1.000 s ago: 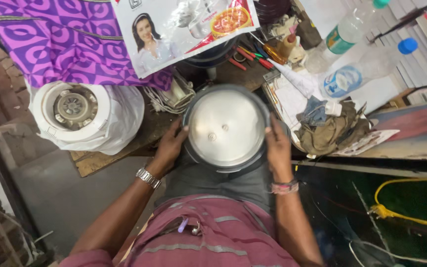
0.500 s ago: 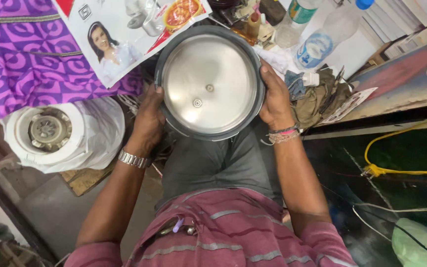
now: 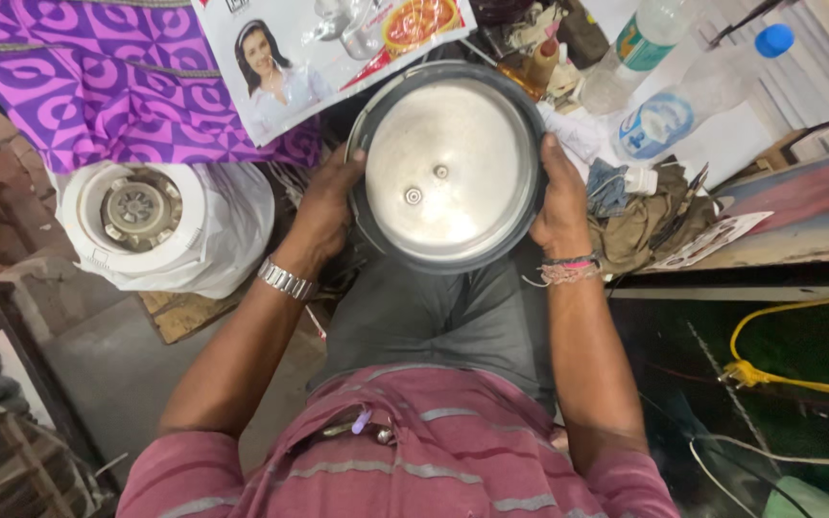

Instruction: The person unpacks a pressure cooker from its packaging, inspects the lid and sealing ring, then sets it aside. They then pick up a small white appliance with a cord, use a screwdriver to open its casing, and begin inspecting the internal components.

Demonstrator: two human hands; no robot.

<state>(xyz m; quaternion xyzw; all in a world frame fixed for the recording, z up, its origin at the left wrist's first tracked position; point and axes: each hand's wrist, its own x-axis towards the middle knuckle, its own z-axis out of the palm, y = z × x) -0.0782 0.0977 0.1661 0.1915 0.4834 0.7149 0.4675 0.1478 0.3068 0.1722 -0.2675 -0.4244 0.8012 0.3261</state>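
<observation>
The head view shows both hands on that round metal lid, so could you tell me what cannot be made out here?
- Underside of the metal lid: faces away from the camera.
- Left hand and right hand fingertips: curl behind the rim.
- Clear bottle: top cut by the upper edge.
- Yellow cable: runs off the right edge.

Your lap below the lid is open. Left blocked by white appliance base; right crowded by rags, bottles.

Striped maroon shirt, grey trousers, metal watch.
</observation>
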